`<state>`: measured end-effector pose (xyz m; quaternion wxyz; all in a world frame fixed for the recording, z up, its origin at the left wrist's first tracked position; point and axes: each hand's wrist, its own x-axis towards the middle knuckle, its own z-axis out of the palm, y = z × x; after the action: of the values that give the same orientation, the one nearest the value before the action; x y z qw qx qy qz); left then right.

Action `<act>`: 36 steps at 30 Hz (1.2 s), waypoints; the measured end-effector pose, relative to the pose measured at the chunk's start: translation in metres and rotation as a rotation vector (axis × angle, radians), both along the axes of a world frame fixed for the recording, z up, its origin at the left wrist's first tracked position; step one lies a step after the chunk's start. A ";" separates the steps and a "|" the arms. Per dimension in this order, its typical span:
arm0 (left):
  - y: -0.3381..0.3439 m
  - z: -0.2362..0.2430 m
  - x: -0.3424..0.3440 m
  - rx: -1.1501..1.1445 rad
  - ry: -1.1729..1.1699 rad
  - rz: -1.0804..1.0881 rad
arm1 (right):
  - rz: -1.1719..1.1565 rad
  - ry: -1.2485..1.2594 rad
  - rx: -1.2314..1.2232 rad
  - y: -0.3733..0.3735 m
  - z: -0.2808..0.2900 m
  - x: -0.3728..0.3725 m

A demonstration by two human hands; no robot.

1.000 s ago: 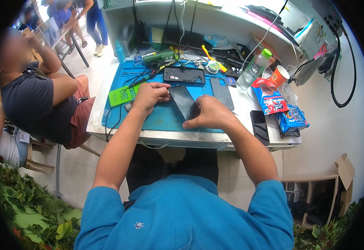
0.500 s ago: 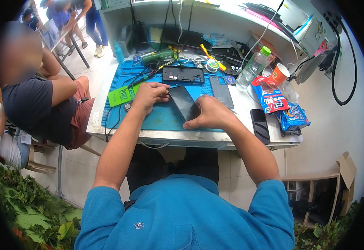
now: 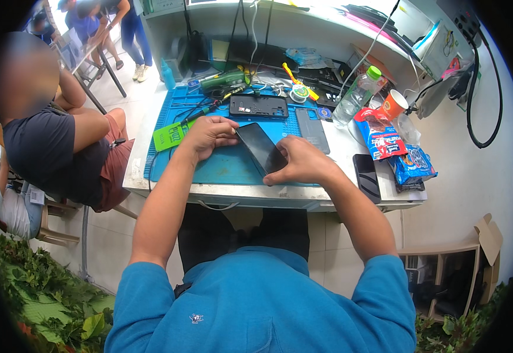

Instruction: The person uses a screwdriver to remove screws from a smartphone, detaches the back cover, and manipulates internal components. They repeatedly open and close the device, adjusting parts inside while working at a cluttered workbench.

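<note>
A black smartphone (image 3: 261, 148) lies slanted on the blue work mat (image 3: 221, 166), screen up. My left hand (image 3: 208, 134) grips its far upper end with the fingers curled over the edge. My right hand (image 3: 301, 160) holds its near lower end, fingertips pressed to the corner. Both forearms come up from the lower edge over my blue shirt.
Further back on the mat lie a black phone frame (image 3: 259, 106), a grey back cover (image 3: 312, 129), a green card (image 3: 169, 135), and tools. A second dark phone (image 3: 366, 176), snack bags (image 3: 380, 138), a plastic bottle (image 3: 357, 94) and an orange cup (image 3: 394, 105) stand right. A seated person (image 3: 62, 147) is on the left.
</note>
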<state>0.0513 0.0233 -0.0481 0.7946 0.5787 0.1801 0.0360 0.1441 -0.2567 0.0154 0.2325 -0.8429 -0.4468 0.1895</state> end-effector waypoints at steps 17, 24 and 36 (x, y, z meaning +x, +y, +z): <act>0.011 -0.001 0.002 -0.071 0.021 -0.038 | 0.129 -0.053 -0.080 0.005 0.013 0.017; 0.012 0.007 -0.001 -0.096 0.004 -0.168 | 0.210 -0.061 -0.082 0.002 0.009 0.031; 0.022 0.007 -0.001 -0.127 -0.005 -0.301 | 0.293 -0.067 -0.128 0.009 0.018 0.040</act>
<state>0.0499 0.0456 -0.0414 0.8265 0.5477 0.0913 -0.0933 0.1838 -0.2479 0.0338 0.1333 -0.7876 -0.5594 0.2213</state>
